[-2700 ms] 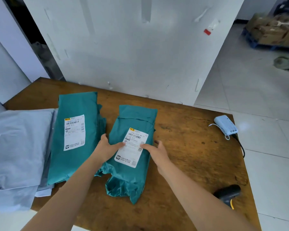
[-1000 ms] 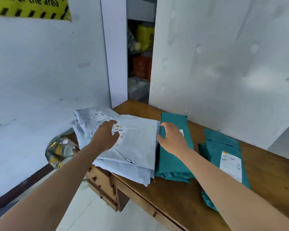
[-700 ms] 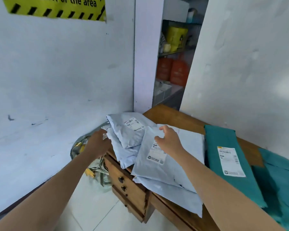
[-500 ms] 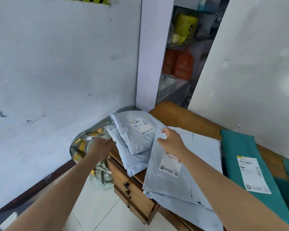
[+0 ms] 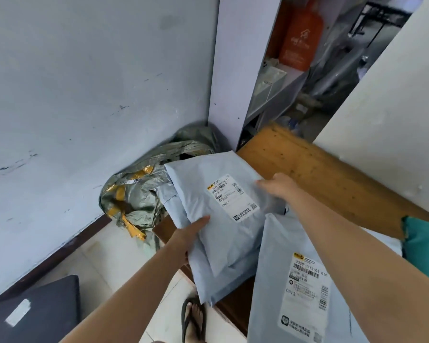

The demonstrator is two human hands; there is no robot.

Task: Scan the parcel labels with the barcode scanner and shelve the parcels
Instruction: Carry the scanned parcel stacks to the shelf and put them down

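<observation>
A light grey parcel bag [image 5: 223,233] with a white label [image 5: 233,197] sticks out past the left end of the wooden table [image 5: 332,184]. My left hand [image 5: 188,237] grips its lower left edge, thumb on top. My right hand [image 5: 278,188] holds its upper right edge. More grey bags lie beneath it. A second grey parcel [image 5: 295,288] with a label lies nearer me on the right, partly under my right forearm. The corner of a teal parcel [image 5: 424,241] shows at the right edge. The barcode scanner is out of view.
A crumpled silver and yellow sack [image 5: 144,191] fills the floor corner by the wall. A dark box [image 5: 35,310] sits at lower left. My sandalled foot [image 5: 193,318] stands by the table's drawers. Shelves [image 5: 282,78] with an orange bag stand behind the table.
My view has dropped and moved closer to the table's left end. My left hand has come up from the sack side onto the top grey parcel, and my right hand has shifted onto that parcel's far edge.
</observation>
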